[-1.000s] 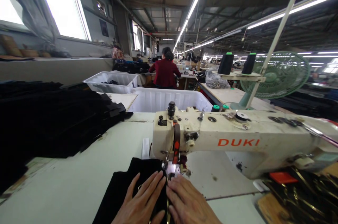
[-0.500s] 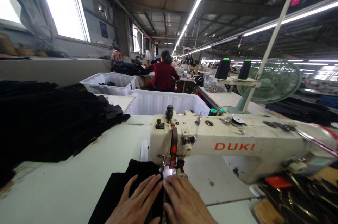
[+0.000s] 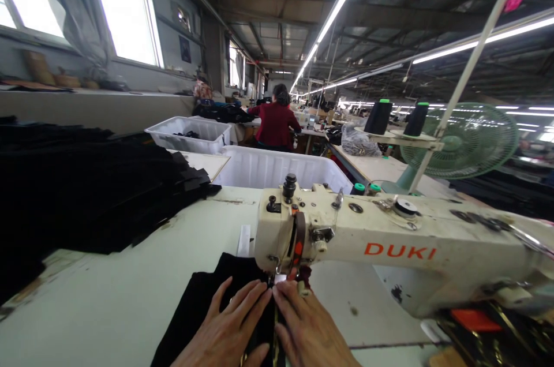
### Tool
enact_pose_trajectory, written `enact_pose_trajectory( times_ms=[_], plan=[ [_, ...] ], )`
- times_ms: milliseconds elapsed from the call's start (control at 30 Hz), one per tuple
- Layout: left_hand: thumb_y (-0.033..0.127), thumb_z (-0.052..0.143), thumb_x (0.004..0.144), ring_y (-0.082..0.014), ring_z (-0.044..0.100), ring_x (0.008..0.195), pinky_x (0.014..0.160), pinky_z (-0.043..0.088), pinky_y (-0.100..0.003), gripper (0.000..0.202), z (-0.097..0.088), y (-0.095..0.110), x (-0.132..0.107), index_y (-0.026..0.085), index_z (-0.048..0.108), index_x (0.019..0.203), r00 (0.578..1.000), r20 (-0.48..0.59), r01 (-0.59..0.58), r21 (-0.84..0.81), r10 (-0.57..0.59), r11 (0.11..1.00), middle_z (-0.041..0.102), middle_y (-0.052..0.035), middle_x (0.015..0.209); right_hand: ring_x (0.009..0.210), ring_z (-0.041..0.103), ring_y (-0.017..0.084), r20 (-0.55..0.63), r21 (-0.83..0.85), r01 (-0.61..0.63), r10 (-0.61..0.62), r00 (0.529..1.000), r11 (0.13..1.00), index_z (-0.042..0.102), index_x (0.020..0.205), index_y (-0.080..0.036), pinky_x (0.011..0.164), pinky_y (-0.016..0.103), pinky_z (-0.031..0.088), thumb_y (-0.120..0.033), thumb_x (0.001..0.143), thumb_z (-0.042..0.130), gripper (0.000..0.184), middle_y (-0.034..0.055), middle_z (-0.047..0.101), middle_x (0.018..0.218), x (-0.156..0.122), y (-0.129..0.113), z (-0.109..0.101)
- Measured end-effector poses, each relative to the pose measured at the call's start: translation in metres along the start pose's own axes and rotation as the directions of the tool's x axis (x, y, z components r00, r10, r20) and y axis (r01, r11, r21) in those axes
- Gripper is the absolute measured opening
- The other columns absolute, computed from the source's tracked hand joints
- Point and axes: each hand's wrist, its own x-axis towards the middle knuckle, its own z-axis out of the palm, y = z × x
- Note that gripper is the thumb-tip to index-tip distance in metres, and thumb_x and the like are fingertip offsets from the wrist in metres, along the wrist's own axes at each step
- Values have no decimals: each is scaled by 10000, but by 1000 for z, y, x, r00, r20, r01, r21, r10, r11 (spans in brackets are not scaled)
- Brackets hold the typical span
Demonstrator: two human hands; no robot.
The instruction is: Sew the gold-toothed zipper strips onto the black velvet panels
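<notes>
A piece of black fabric [image 3: 190,303] lies on the pale table under the head of a white sewing machine [image 3: 337,240] marked DUKI. My left hand [image 3: 234,321] rests flat on this fabric, fingers stretched toward the needle area. Close beside it, my right hand [image 3: 307,321] also lies flat, its fingertips almost meeting the left ones just in front of the presser foot. Between the hands runs a gold-coloured strip [image 3: 276,332], probably a zipper, along the fabric. The needle itself is hidden behind my fingers and the machine head.
A big heap of black fabric pieces [image 3: 95,182] covers the table's left side. Behind the machine stand white plastic bins [image 3: 285,165], thread cones [image 3: 378,118] and a green fan [image 3: 467,142]. Black pieces with gold strips [image 3: 511,338] lie at lower right. A person in red [image 3: 277,124] sits ahead.
The view has turned slightly left, so the scene sits further right in the picture. Both hands stay flat on the black fabric, close to the presser foot.
</notes>
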Motion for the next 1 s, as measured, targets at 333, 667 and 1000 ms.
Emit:
enact_pose_trajectory(
  times_ms=[333, 667, 1000],
  plan=[
    [338, 644, 937, -293, 507, 1323, 1140, 356, -491, 623, -10, -1, -1, 158, 430, 1493, 1000, 24, 5, -106, -2, 994, 537, -112, 1454, 1156, 652, 294, -109, -50, 98, -103, 989, 994, 574, 1347, -138, 933, 409, 586, -328, 973, 565, 419, 111, 610, 1368, -3, 9, 13],
    [379, 473, 1047, -321, 242, 1474, 1153, 217, -630, 601, -23, 25, -22, 155, 267, 1565, 985, 172, 53, -163, -25, 985, 308, -148, 1592, 1374, 452, 268, 42, 127, -60, 55, 998, 990, 512, 1396, -123, 1110, 480, 424, -63, 911, 459, 492, 155, 490, 1479, -9, -23, -39],
    [160, 442, 991, -220, 561, 1284, 1104, 416, -364, 434, -44, 61, -85, 271, 570, 1390, 966, 11, 226, -518, -257, 825, 623, -1, 1370, 1362, 440, 301, -14, 155, 49, -47, 999, 987, 389, 1492, -87, 1125, 496, 377, -82, 795, 500, 706, 164, 493, 1474, -93, -100, -47]
  ],
)
